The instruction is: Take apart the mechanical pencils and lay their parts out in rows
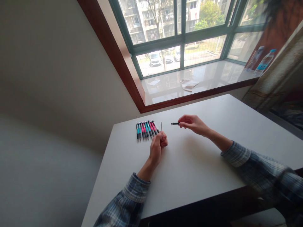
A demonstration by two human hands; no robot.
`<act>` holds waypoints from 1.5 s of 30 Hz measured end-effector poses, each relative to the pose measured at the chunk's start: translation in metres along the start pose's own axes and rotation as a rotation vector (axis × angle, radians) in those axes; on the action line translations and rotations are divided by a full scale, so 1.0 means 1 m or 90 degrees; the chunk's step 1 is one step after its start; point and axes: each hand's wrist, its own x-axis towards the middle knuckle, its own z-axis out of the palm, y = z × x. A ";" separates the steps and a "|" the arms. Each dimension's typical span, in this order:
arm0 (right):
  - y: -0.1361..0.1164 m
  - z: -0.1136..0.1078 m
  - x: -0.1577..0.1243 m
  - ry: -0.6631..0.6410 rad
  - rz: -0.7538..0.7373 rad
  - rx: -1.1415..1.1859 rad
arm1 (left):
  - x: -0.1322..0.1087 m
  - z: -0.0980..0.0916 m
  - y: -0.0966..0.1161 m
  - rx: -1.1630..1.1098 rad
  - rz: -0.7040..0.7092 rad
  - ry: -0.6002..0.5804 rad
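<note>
My left hand [158, 147] is closed round a thin pen part, whose slim tip [161, 126] sticks up from the fist. My right hand [193, 123] pinches a short dark pen piece [175, 123] that points left, a short way from the left hand. Both hands hover over a white table [194, 164]. Just left of my left hand lies a neat row of several pens [146, 129] with teal and pink barrels and dark grips, side by side near the table's far left corner.
A glossy window sill [213, 78] runs behind the table, with a white cloth [188, 84] and a paper scrap [153, 82] on it. Two water bottles [265, 61] stand at its right end. A curtain [279, 75] hangs at right. A grey wall fills the left.
</note>
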 end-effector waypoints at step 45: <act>-0.014 0.015 -0.010 -0.110 -0.007 0.075 | -0.010 0.006 0.004 0.594 0.090 -0.020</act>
